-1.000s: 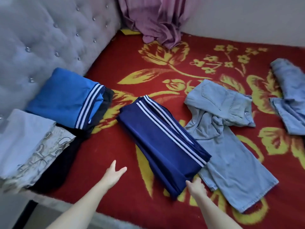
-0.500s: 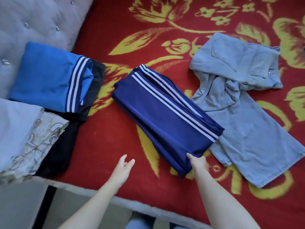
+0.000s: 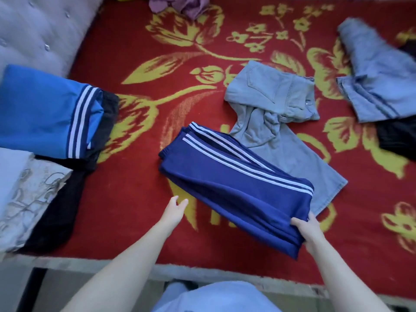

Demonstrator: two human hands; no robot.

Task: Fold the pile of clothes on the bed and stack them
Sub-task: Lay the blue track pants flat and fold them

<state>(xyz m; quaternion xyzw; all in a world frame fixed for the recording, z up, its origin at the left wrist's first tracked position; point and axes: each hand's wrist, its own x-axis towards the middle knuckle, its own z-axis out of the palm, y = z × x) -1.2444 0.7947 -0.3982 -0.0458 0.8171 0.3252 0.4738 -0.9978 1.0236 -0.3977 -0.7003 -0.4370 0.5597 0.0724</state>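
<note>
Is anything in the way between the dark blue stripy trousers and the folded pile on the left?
Nothing visible. Only bare red flowered bedspread lies between the folded navy white-striped trousers and the bright blue-topped stack.

Soft, even light here, a little bluish. A red bed cover with a yellow flower pattern (image 3: 139, 199) fills the view. A grey button-tufted padded headboard (image 3: 40, 30) rises at far left, a crumpled purple curtain (image 3: 180, 5) spills onto the far edge, and grey floor (image 3: 58, 282) shows at near left.
</note>
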